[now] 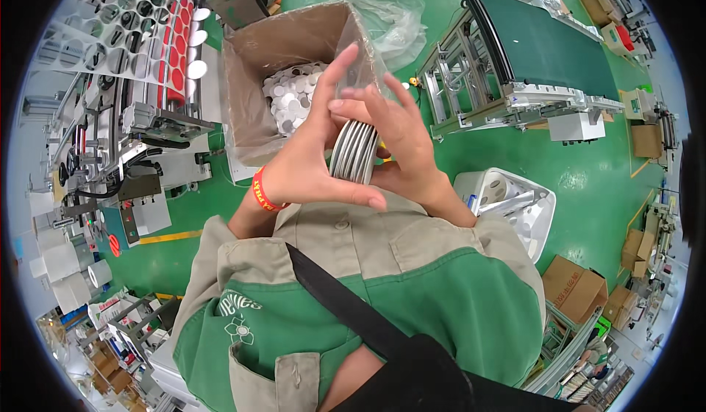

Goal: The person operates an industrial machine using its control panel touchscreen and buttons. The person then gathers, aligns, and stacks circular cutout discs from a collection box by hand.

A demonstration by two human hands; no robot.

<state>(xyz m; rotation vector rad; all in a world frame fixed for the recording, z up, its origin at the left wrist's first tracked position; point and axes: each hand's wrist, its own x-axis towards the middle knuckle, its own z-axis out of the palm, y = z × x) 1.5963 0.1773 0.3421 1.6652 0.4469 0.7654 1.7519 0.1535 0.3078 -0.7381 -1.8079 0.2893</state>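
Note:
Between my two hands, in front of my chest, is a stack of thin round discs (353,153) standing on edge, grey-white with pale rims. My left hand (312,143) cups the stack's left side, thumb stretched along its near edge and index finger pointing up and away. From the right, my right hand (403,136) grips the stack, its fingers curving over the far side and some blurred. A red band with yellow marks (265,190) circles my left wrist. Just beyond my hands stands a large cardboard box (246,48) lined with clear plastic, with many loose white discs (288,96) inside.
On the left, a machine (147,118) carries a sheet punched with round holes and a red strip. White discs (197,69) stick out at its edge. A green conveyor belt (548,44) is at far right. Nearer stands a white bin (548,221) holding scraps, beside a cardboard carton (573,287).

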